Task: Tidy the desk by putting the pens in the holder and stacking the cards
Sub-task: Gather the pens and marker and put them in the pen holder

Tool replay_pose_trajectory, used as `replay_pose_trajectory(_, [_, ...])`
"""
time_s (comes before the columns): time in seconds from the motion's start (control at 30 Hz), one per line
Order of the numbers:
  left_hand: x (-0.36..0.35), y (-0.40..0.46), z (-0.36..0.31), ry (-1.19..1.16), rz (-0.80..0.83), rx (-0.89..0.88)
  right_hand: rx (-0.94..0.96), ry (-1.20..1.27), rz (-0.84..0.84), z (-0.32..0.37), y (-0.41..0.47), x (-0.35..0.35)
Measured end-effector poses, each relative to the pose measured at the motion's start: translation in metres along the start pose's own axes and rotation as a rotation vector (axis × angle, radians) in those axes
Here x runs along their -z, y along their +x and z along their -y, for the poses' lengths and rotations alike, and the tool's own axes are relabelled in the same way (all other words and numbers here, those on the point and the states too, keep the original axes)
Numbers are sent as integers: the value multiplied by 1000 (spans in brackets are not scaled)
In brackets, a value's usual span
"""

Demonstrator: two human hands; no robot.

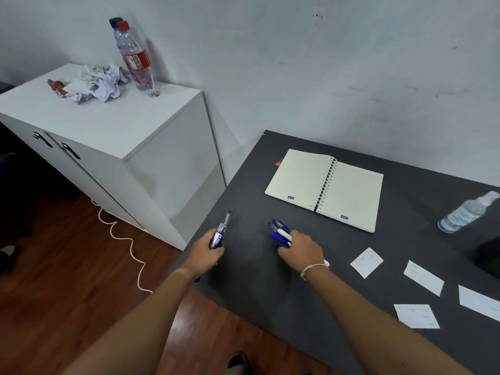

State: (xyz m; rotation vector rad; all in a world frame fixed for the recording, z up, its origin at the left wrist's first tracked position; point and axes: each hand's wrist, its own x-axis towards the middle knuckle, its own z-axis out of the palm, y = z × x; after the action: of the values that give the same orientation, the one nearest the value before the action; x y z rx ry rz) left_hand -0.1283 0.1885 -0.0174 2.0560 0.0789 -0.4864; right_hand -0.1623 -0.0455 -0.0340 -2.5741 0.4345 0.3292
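Blue pens [280, 234] bunch in our right hand [300, 250], fingers curled round them; our left hand [209, 253] grips more pens [220, 232], gathered for one trip. The cards [423, 277] lie scattered on the surface [270, 288]; no holder clearly shows.

**Both hands hold pens at the desk's near corner**

The left hand [208, 253] grips a bundle of pens [220, 232] over the dark desk [257, 288]. The right hand [301, 250] holds blue pens [281, 232] near an open notebook [324, 189]. Four white cards [423, 277] lie scattered, apart, to the right.
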Motion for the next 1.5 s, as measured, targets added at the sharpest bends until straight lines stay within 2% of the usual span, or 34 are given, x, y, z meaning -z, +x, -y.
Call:
replay_pose_trajectory(0.27, [-2,3,-8,-14,-4,21,-51,94,-13,-13,16,19])
replay_pose_trajectory(0.53, [-2,4,-14,-29,37,61,-27,29,-40,-13,21,3])
replay_pose_trajectory(0.83, [1,10,-27,-88,91,96,-111,-50,-57,-16,16,1])
replay_pose_trajectory(1.1, [0,16,-50,11,153,-48,-164,108,-75,-22,6,22])
replay_pose_trajectory(1.3, [-10,20,-77,23,151,-194,-203,206,-136,-23,-5,44])
replay_pose_trajectory(1.5, [-30,25,-106,79,219,-290,-294,339,-215,-28,-22,68])
